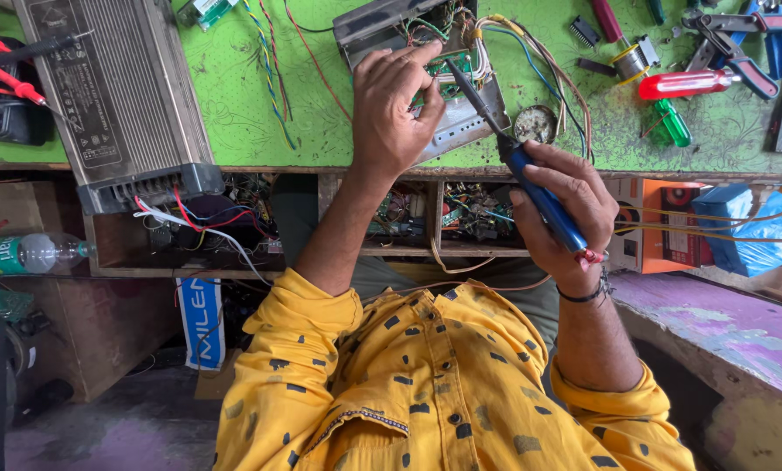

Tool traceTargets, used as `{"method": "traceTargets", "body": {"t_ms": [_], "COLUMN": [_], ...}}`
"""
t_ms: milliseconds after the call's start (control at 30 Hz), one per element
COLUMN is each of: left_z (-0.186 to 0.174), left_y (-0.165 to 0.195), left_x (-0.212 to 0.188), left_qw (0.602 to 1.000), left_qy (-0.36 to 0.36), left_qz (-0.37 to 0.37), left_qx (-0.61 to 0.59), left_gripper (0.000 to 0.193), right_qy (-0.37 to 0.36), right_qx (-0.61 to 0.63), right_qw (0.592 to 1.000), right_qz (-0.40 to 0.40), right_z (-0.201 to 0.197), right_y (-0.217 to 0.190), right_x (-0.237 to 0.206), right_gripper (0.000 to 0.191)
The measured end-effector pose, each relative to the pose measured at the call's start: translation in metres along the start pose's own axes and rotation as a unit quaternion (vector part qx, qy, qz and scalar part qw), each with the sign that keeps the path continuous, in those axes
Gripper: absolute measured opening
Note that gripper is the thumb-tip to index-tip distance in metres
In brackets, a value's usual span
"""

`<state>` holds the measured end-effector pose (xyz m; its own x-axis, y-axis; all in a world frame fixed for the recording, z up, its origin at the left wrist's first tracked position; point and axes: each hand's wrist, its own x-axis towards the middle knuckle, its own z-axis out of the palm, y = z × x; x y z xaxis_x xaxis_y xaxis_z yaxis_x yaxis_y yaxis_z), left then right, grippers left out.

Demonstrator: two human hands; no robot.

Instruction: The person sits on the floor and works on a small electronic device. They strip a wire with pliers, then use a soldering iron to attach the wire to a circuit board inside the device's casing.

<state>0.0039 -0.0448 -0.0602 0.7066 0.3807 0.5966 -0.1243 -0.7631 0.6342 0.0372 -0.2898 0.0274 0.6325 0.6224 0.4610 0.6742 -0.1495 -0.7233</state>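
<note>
Head view: left hand [394, 105] fingers pinch green circuit board [448, 66]; right hand [559, 205] fist-grips blue soldering iron [531, 179], tip at 11 o'clock. Keep board steady, I'd say.

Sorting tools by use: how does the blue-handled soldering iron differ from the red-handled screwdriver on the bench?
The soldering iron is held in the right hand, tilted, tip at the green circuit board; the red screwdriver lies flat and untouched on the green bench. The iron's handle is opaque blue; the screwdriver's is translucent red. Both are slim hand tools.

Circuit board [448, 70] left of screwdrivers [683, 85]
</note>
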Motion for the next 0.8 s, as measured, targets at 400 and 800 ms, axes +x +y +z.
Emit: {"method": "traceTargets", "body": {"t_ms": [400,800], "left_z": [-0.0003,0.0014], "left_y": [0.0022,-0.0001], "left_x": [0.0002,-0.0014], "left_qw": [1.0,1.0], "left_qy": [0.002,-0.002], "left_qz": [-0.005,-0.004], "left_qx": [-0.003,-0.001], "left_gripper": [0.014,0.015], "right_qy": [0.013,-0.01], "right_qx": [0.003,-0.01], "right_qw": [1.0,1.0], "right_qz": [0.006,0.01], "right_z": [-0.0012,-0.0017], "right_y": [0.0021,-0.0043], "right_x": [-0.0017,0.0023], "right_gripper": [0.027,0.024]}}
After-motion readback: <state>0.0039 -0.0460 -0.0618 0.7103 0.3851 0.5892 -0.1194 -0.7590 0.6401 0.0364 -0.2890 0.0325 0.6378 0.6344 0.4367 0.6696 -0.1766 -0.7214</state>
